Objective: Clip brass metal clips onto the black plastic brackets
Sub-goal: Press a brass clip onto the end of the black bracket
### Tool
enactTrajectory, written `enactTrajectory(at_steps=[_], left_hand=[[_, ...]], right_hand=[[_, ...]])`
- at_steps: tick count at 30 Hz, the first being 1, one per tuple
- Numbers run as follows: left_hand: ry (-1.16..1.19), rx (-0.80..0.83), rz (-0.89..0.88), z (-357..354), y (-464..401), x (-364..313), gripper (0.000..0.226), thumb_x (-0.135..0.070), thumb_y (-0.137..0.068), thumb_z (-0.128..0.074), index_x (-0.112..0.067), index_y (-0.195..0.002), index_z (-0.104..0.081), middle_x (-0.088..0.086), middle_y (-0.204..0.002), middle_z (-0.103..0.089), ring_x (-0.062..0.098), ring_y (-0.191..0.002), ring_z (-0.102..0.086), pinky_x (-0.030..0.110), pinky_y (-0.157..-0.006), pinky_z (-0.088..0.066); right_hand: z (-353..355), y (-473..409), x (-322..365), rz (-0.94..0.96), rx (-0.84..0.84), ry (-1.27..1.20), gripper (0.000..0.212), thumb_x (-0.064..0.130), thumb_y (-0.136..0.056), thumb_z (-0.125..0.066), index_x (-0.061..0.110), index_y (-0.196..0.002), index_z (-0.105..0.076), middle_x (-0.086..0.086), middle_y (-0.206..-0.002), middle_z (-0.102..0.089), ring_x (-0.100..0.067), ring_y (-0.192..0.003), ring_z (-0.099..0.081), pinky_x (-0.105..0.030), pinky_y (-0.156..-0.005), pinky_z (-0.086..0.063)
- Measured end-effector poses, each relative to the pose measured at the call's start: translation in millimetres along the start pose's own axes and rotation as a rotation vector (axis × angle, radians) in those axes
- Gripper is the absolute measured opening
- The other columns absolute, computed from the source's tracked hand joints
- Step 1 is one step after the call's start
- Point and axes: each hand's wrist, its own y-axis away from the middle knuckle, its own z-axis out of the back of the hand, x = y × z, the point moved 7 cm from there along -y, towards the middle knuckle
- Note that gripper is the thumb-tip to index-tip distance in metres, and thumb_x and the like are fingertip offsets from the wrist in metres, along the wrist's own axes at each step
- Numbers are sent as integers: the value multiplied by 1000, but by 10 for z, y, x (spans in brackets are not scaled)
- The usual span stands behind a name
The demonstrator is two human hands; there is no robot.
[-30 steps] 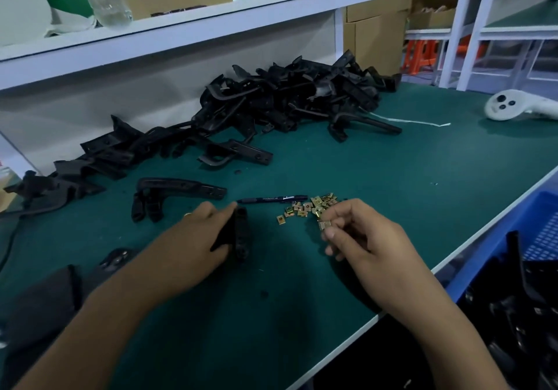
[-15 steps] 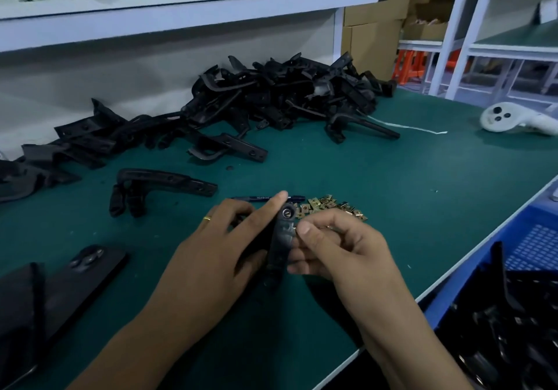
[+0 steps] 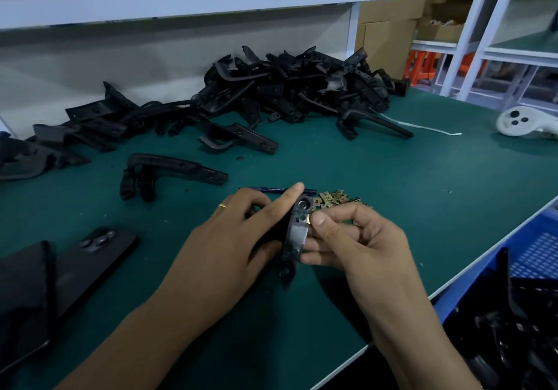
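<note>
My left hand (image 3: 238,238) grips a black plastic bracket (image 3: 297,235) upright over the green mat, index finger stretched along its top. My right hand (image 3: 347,235) pinches a small brass clip (image 3: 309,218) between thumb and fingers and holds it against the bracket's right edge. A small heap of loose brass clips (image 3: 335,198) lies just behind my hands. A big pile of black brackets (image 3: 290,90) fills the back of the table, and one single bracket (image 3: 169,170) lies apart at left centre.
A dark pen (image 3: 271,190) lies behind my left hand. Flat black items (image 3: 90,253) sit at the left edge. A white controller (image 3: 525,122) rests at far right. A blue crate (image 3: 531,256) with black parts stands below the table's right edge (image 3: 453,281).
My left hand lifted the bracket off the mat and turned it upright. My right hand left the clip heap with a clip and brought it to the bracket's edge.
</note>
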Motion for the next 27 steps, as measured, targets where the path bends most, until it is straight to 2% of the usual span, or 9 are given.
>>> enactTrajectory(at_steps=[4,7,10,13,15,17,20,27], left_hand=[[3,8,7,9,10,3,80,-36,-91,-58,-54,-159,-20,-15,-125,-48,6,-103,-47,36,-73,-58],[33,12,9,18,10,26,79,-36,-92,-56,-57,-158,-18,-15,-126,-48,8,-106,-50,38,-76,-58],[120,16,-3,1,14,34,77,-35,-92,-56,-59,-157,-20,-17,-127,-47,9,-110,-52,38,-85,-55],[243,1,-11,-5,27,50,76,-30,-92,-60,-54,-157,-27,-16,-126,-49,13,-116,-54,30,-95,-50],[319,-3,-24,-1,33,42,74,-28,-93,-61,-50,-157,-31,-14,-126,-50,16,-119,-55,22,-97,-46],[356,-4,-43,3,30,12,73,-28,-94,-60,-49,-157,-32,-13,-126,-51,19,-119,-55,20,-98,-44],[343,-26,-56,12,22,-40,66,-28,-101,-56,-51,-157,-31,-15,-125,-50,19,-115,-57,26,-97,-48],[199,-21,-62,75,18,-102,74,-26,-97,-59,-51,-158,-27,-14,-126,-47,18,-106,-57,42,-84,-55]], right_hand=[[-18,16,9,-3,26,6,12,5,-98,-63,-6,-94,-66,-20,-76,-76,-23,-68,-76,-28,-62,-61],[-19,20,-5,-49,83,-21,14,4,-101,-57,-6,-103,-67,-23,-88,-77,-31,-80,-78,-32,-68,-63],[-26,23,20,-97,155,-51,14,8,-96,-63,4,-98,-76,-27,-95,-76,-37,-86,-77,-37,-71,-63],[-34,25,44,-140,206,-83,16,15,-86,-69,10,-96,-80,-26,-99,-76,-34,-85,-78,-33,-66,-62],[-40,29,50,-163,234,-100,20,20,-81,-73,12,-97,-81,-24,-101,-77,-31,-84,-78,-30,-63,-62],[-40,32,59,-169,243,-112,22,23,-77,-76,13,-95,-82,-23,-101,-77,-28,-81,-79,-29,-61,-61],[-45,37,72,-159,244,-111,18,25,-76,-77,14,-90,-82,-22,-97,-78,-25,-76,-78,-28,-59,-61],[-47,41,80,-125,215,-80,11,24,-75,-77,15,-80,-79,-23,-89,-76,-26,-63,-76,-27,-50,-58]])
